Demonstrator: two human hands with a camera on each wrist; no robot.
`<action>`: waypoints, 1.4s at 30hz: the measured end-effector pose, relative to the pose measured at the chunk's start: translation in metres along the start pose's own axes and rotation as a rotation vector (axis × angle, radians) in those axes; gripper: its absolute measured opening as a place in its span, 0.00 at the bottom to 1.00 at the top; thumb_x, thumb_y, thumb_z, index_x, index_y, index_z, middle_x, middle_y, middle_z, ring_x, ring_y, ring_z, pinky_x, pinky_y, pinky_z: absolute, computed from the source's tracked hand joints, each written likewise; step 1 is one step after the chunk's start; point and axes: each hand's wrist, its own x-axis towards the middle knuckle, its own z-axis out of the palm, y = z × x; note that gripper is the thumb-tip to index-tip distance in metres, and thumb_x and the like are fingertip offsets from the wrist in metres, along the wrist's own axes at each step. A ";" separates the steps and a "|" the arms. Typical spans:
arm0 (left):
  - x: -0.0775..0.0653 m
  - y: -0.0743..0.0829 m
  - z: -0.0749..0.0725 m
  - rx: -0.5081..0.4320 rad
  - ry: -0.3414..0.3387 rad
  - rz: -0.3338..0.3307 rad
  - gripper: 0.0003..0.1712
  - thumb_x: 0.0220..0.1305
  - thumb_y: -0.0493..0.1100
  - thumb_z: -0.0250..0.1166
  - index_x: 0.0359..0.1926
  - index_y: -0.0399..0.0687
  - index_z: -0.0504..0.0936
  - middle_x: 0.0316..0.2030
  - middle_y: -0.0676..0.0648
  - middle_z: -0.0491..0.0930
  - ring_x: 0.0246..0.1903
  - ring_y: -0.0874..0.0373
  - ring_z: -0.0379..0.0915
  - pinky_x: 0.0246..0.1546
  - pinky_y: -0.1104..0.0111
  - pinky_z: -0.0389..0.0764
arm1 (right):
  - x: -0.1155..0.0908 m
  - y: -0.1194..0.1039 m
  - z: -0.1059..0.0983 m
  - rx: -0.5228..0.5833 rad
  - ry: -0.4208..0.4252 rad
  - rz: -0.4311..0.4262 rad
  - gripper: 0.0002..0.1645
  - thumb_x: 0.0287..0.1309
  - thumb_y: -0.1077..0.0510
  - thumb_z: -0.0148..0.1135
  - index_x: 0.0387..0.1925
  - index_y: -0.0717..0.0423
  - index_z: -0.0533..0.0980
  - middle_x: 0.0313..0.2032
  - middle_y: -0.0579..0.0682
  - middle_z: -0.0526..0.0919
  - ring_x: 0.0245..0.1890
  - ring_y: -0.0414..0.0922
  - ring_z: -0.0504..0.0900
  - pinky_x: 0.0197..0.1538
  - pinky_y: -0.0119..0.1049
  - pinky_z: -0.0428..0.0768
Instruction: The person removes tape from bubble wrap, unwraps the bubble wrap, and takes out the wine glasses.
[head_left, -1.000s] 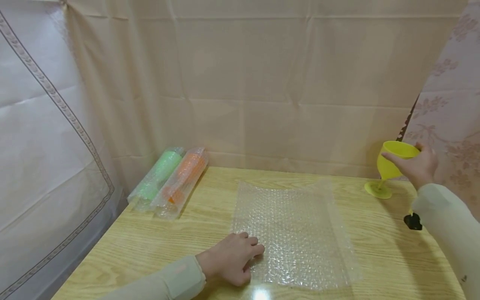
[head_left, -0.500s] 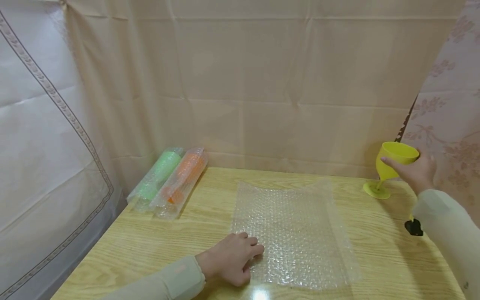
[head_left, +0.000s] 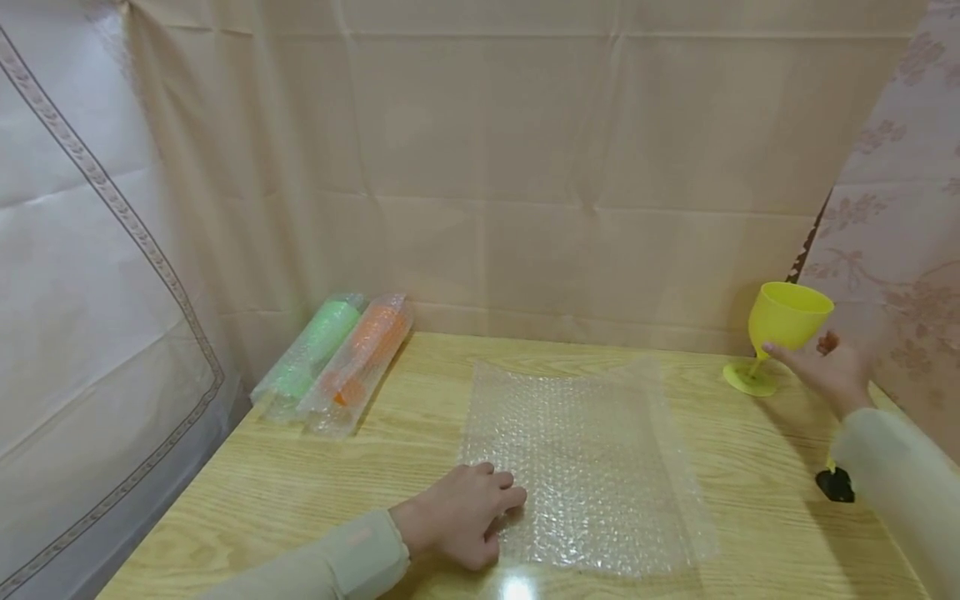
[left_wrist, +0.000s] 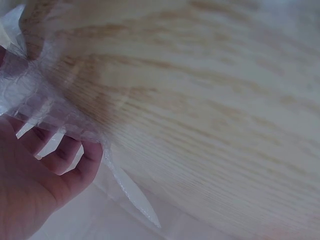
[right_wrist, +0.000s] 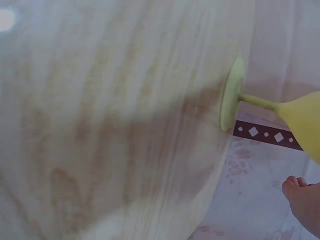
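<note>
A yellow goblet (head_left: 789,315) stands upright at the far right of the table, its round foot on the wood. My right hand (head_left: 832,371) is beside it, thumb tip overlapping the lower bowl in the head view, other fingers apart from it. In the right wrist view a gap shows between the goblet (right_wrist: 259,102) and my fingers (right_wrist: 295,185). A clear sheet of bubble wrap (head_left: 585,467) lies flat in the middle. My left hand (head_left: 465,512) holds its near left corner with curled fingers; in the left wrist view the wrap (left_wrist: 55,110) covers the fingertips.
Two bubble-wrapped bundles, one with a green thing (head_left: 318,337) and one with an orange thing (head_left: 363,350), lie side by side at the back left of the wood-grain table (head_left: 285,483). Beige cloth (head_left: 480,167) hangs behind. A small black piece (head_left: 835,485) shows below the right sleeve.
My right hand has lowered from the goblet's bowl and its fingers have come away from the side; the goblet stays standing. The left hand and the bubble wrap hold still.
</note>
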 end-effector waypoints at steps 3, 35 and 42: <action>0.000 0.001 -0.001 -0.002 -0.008 -0.006 0.18 0.41 0.49 0.63 0.38 0.59 0.72 0.26 0.62 0.65 0.24 0.68 0.57 0.22 0.79 0.57 | -0.005 0.003 0.004 -0.026 -0.012 -0.033 0.51 0.59 0.35 0.55 0.59 0.77 0.55 0.57 0.78 0.58 0.52 0.67 0.60 0.45 0.56 0.69; 0.000 -0.002 0.003 -0.005 0.021 0.018 0.17 0.43 0.49 0.63 0.38 0.59 0.72 0.25 0.62 0.64 0.23 0.69 0.55 0.21 0.79 0.56 | -0.070 -0.047 0.053 -0.191 -0.227 -0.265 0.41 0.64 0.46 0.57 0.60 0.80 0.62 0.56 0.76 0.73 0.54 0.68 0.75 0.44 0.39 0.82; -0.001 -0.001 0.002 -0.015 0.017 0.012 0.17 0.43 0.48 0.63 0.39 0.59 0.72 0.26 0.62 0.64 0.23 0.69 0.56 0.21 0.79 0.57 | -0.090 -0.067 0.060 -0.177 -0.233 -0.327 0.37 0.62 0.47 0.60 0.58 0.75 0.67 0.52 0.72 0.78 0.43 0.47 0.84 0.35 0.21 0.76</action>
